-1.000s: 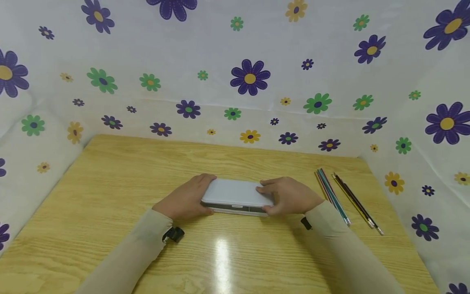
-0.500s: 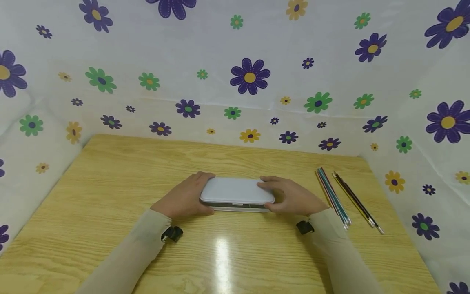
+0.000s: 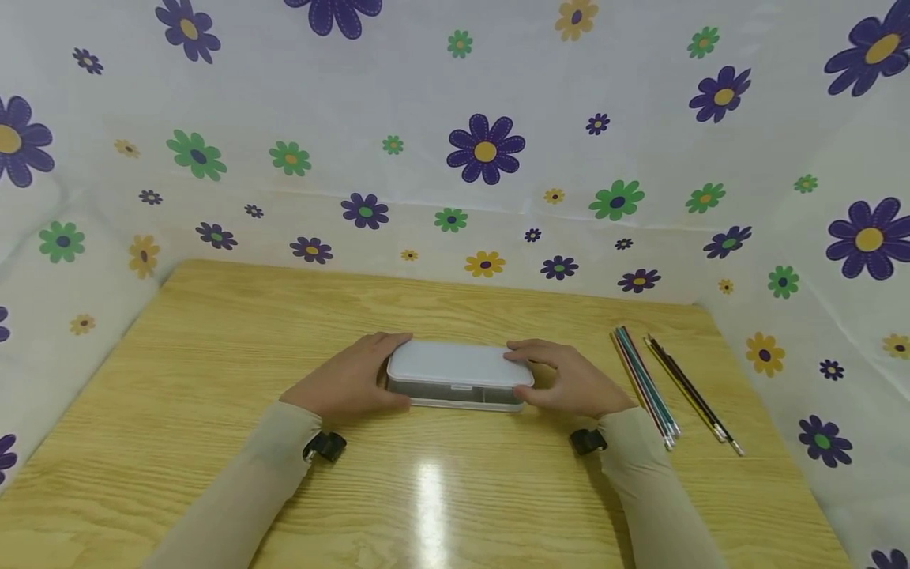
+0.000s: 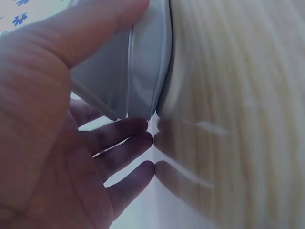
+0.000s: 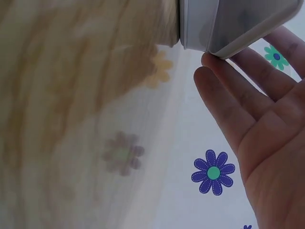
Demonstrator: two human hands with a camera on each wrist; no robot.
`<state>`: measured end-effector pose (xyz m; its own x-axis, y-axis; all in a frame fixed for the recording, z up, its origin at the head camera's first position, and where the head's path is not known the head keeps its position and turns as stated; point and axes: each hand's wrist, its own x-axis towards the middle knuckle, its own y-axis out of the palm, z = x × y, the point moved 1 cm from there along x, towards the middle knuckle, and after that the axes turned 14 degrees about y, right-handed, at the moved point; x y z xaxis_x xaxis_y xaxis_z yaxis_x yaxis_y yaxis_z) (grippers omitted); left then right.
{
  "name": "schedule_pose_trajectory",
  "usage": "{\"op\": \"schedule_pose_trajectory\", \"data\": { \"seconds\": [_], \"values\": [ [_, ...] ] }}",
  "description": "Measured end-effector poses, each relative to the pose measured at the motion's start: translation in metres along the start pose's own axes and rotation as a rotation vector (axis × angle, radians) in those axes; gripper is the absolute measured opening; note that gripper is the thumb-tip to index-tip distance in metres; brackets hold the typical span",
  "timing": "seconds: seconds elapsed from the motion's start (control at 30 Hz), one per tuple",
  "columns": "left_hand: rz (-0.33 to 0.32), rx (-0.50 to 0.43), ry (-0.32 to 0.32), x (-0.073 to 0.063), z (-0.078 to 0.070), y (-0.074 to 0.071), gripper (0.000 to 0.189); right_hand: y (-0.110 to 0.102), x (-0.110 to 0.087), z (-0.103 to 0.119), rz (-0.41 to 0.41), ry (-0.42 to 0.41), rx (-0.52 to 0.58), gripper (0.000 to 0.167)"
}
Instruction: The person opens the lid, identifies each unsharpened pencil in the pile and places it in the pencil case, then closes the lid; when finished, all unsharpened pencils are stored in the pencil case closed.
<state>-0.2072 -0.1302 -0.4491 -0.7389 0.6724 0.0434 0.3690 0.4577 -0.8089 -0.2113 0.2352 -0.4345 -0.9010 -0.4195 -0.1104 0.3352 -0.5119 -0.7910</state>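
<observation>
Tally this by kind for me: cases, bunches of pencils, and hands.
Cases: 1, the white case
Bunches of pencils: 2, one with teal pencils, one with darker pencils
Hands: 2, left hand and right hand
Total: 5

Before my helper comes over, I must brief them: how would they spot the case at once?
On the wooden table, look to the middle, between the left hand and the right hand. There sits a long, pale case with rounded corners, its lid partly raised. Unlike the thin pencils lying in two groups to its right, it is one wide, box-shaped thing.
</observation>
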Motion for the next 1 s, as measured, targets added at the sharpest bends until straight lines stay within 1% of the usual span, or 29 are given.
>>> {"op": "schedule_pose_trajectory", "data": {
  "seconds": [0.23,0.37,0.53,0.63,0.73,0.83,1.0],
  "values": [
    [-0.014,-0.051,0.025,-0.001,0.006,-0.002,0.108,-0.003,-0.001,0.001,-0.085,-0.028,0.009,0.042],
    [-0.016,-0.06,0.018,0.0,0.005,-0.003,0.11,-0.004,-0.002,-0.001,-0.118,-0.032,0.046,0.037],
    [-0.017,-0.057,-0.008,0.0,0.005,-0.003,0.111,-0.004,-0.001,-0.002,-0.134,-0.026,0.091,0.034],
    [-0.021,-0.059,-0.008,-0.001,0.006,-0.003,0.109,-0.003,-0.001,-0.002,-0.13,-0.026,0.13,0.034],
    [-0.023,-0.069,-0.011,-0.001,0.008,-0.002,0.108,-0.002,-0.001,-0.003,-0.13,-0.008,0.161,0.034],
    [-0.022,-0.092,-0.021,-0.001,0.011,0.0,0.109,-0.002,-0.002,-0.002,-0.138,0.03,0.179,0.033],
    [-0.022,-0.126,-0.042,0.0,0.014,0.003,0.114,-0.003,-0.003,-0.001,-0.199,0.092,0.198,0.032]
  ]
}}
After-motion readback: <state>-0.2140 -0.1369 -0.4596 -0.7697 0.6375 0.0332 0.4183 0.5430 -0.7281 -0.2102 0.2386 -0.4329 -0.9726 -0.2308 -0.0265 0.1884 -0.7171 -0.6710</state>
